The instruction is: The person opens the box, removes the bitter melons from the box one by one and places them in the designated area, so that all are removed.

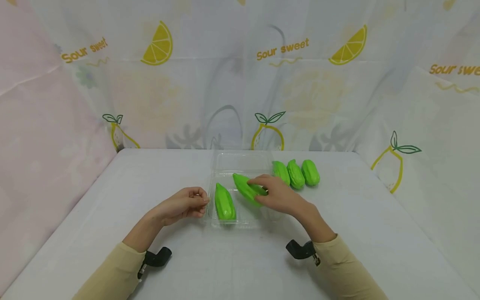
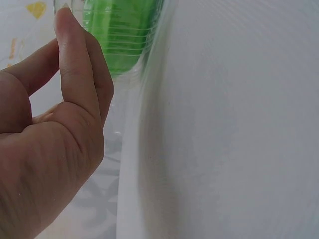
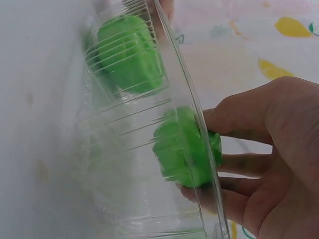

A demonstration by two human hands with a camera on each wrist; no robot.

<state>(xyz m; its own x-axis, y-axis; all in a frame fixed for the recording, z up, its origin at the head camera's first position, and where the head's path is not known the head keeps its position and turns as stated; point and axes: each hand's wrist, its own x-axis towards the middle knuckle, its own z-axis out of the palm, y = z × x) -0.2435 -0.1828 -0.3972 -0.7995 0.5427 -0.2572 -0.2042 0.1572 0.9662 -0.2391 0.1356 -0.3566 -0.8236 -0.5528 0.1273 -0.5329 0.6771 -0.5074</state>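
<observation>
An opened clear plastic clamshell box point(image 1: 240, 221) lies on the table with its lid folded back. My left hand point(image 1: 185, 203) pinches the box's left rim between thumb and fingers, as the left wrist view shows too. Inside the box, at the left, rests one green, ridged, pod-shaped piece point(image 1: 225, 202) with a pointed tip. My right hand point(image 1: 279, 193) grips a second green pod-shaped piece point(image 1: 245, 189) from its right side, over the right half of the box. In the right wrist view this piece point(image 3: 182, 149) is tilted near the rim, partly seen through the clear wall.
Right of the lid, three more green pieces point(image 1: 296, 174) lie side by side on the white-covered table point(image 1: 232, 266). A lemon-printed cloth point(image 1: 225, 83) hangs behind the table and along its sides. Black wrist mounts point(image 1: 300, 249) stick out from both sleeves.
</observation>
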